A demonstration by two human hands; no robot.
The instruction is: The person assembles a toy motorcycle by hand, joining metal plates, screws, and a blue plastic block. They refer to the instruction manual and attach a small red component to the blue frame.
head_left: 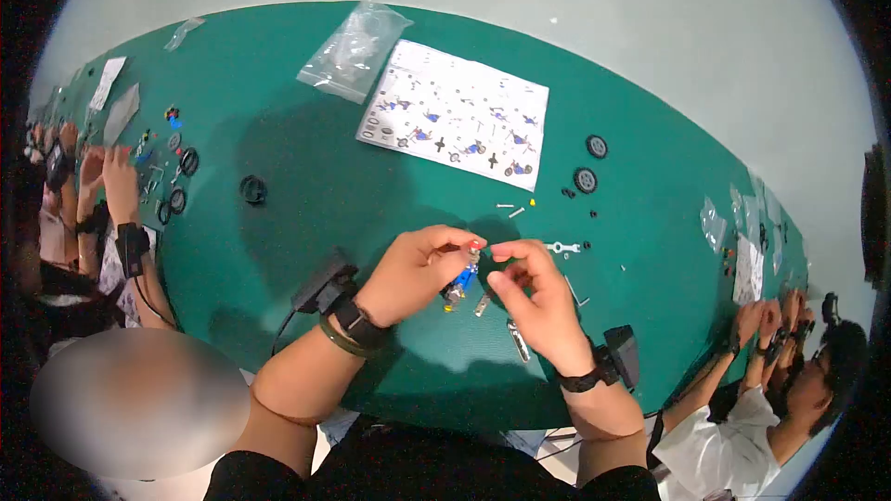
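Observation:
My left hand (418,269) is closed, thumb and fingers pinching a small blue assembly (464,282) with a red piece at its top and yellow bits at its lower end. My right hand (535,297) is just to the right, its thumb and index finger apart and curved toward the red piece, with nothing visible between them. A small perforated metal piece (482,304) lies between the hands. Below my right hand's palm is a longer metal strip (518,340). A wrench-like metal tool (562,248) lies just beyond my right fingers.
A printed instruction sheet (455,113) and a clear plastic bag (355,51) lie ahead. Two black wheels (585,180) and small screws (516,212) are to the right, a black ring (252,190) to the left. People's hands and parts are at both table sides.

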